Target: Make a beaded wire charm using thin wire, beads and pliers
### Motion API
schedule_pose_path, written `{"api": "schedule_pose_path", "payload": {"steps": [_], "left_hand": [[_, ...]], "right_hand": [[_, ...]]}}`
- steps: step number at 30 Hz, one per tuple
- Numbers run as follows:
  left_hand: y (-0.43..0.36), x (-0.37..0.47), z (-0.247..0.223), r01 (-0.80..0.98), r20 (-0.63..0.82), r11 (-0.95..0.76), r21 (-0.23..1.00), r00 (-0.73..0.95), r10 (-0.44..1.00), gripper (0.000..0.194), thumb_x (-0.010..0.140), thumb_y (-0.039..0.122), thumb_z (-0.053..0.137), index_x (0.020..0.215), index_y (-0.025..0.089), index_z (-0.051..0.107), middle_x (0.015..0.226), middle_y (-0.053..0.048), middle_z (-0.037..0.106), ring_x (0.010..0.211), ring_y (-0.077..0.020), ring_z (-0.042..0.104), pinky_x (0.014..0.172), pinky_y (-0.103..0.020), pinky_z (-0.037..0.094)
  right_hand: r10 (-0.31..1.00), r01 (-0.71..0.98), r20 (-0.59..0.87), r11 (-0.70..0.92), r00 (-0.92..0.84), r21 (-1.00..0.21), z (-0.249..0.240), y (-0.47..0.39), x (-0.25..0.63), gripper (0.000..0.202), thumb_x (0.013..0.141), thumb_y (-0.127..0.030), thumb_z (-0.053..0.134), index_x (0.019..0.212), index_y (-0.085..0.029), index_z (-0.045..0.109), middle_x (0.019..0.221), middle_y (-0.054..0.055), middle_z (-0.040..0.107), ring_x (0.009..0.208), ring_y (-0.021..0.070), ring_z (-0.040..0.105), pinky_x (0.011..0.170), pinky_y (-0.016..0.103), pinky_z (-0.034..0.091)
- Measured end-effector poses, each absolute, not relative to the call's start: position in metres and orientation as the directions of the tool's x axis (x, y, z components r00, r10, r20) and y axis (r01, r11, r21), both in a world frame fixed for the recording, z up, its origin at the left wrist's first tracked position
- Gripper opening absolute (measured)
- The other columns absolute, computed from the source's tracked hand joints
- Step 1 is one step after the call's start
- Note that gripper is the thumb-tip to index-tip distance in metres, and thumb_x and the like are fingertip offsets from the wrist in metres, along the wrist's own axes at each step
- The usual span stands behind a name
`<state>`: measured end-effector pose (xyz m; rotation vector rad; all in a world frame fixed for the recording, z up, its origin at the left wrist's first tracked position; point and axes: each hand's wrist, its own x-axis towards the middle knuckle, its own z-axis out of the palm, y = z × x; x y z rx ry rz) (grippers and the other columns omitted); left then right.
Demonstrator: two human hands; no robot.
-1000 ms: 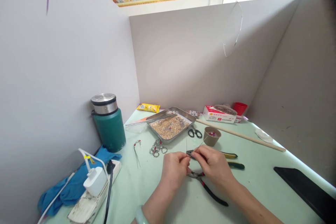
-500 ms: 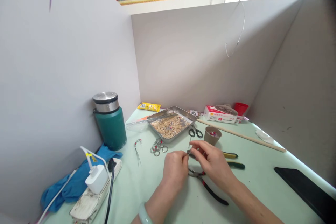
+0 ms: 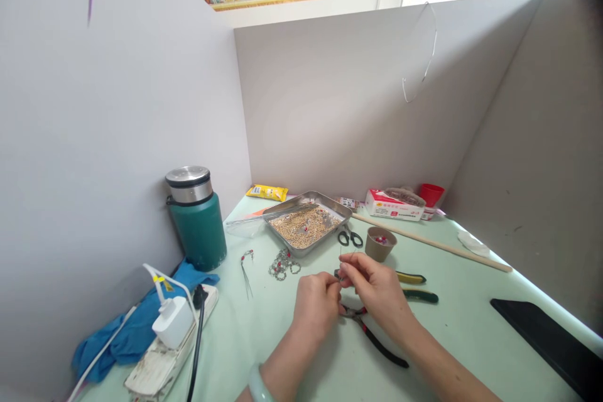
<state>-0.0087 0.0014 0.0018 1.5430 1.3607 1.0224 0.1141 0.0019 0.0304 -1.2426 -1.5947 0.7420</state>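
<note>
My left hand (image 3: 316, 303) is closed in a pinch, its fingertips meeting those of my right hand (image 3: 377, 284). Between them runs a thin wire (image 3: 340, 252), its end poking up above the fingers; both hands pinch it. Anything smaller on the wire is hidden by the fingers. Just below my hands lie pliers with black handles (image 3: 380, 344). Behind my right hand another pair of pliers shows its yellow-and-green handles (image 3: 417, 296). Left of my hands are a small pile of beaded wire loops (image 3: 281, 266) and a few wires with red beads (image 3: 245, 270).
A metal tray (image 3: 301, 253) of gold beads stands at the back, near scissors (image 3: 349, 237) and a brown cup (image 3: 377, 250) with beads. A wooden stick (image 3: 438, 244) crosses the right side. A green bottle (image 3: 200, 229) and power strip (image 3: 155, 367) stand left; a black flat object (image 3: 541, 342) lies right.
My fingers have shifted slightly around the wire, and the right fingertips are closer to the left ones. The rest of the table is unchanged, with a slight camera shift.
</note>
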Motion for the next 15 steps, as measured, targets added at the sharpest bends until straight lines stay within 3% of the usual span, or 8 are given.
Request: {"api": "schedule_pose_path", "payload": {"steps": [5, 10, 15], "left_hand": [[0.003, -0.009, 0.009, -0.081, -0.193, 0.21, 0.974, 0.179, 0.965, 0.015, 0.069, 0.026, 0.058, 0.068, 0.011, 0.058, 0.054, -0.002, 0.057, 0.045, -0.0142, 0.057, 0.046, -0.026, 0.045], [0.003, -0.016, 0.018, -0.387, -0.174, 0.21, 0.898, 0.126, 0.977, 0.021, 0.066, 0.027, 0.065, 0.072, 0.008, 0.059, 0.059, -0.005, 0.06, 0.049, -0.0119, 0.057, 0.05, -0.025, 0.048], [0.005, -0.021, 0.021, -0.557, -0.176, 0.184, 0.81, 0.069, 0.982, 0.023, 0.064, 0.025, 0.07, 0.075, 0.008, 0.06, 0.061, -0.004, 0.061, 0.05, -0.0091, 0.056, 0.052, -0.022, 0.048]], "right_hand": [[0.948, 0.343, 0.315, 0.28, 0.049, -0.897, 0.033, 0.004, 0.118, 0.019, 0.077, -0.037, 0.052, 0.072, -0.019, 0.057, 0.064, 0.001, 0.063, 0.053, 0.0139, 0.058, 0.056, 0.026, 0.046], [0.965, 0.245, 0.247, 0.22, 0.084, -0.944, 0.028, 0.006, 0.12, 0.026, 0.076, -0.043, 0.054, 0.068, -0.018, 0.054, 0.057, 0.0, 0.06, 0.048, 0.0124, 0.054, 0.049, 0.024, 0.041], [0.98, 0.046, 0.189, 0.186, 0.067, -0.981, 0.02, 0.005, 0.113, 0.03, 0.075, -0.046, 0.055, 0.068, -0.017, 0.053, 0.06, 0.002, 0.059, 0.049, 0.0112, 0.05, 0.046, 0.023, 0.037]]}}
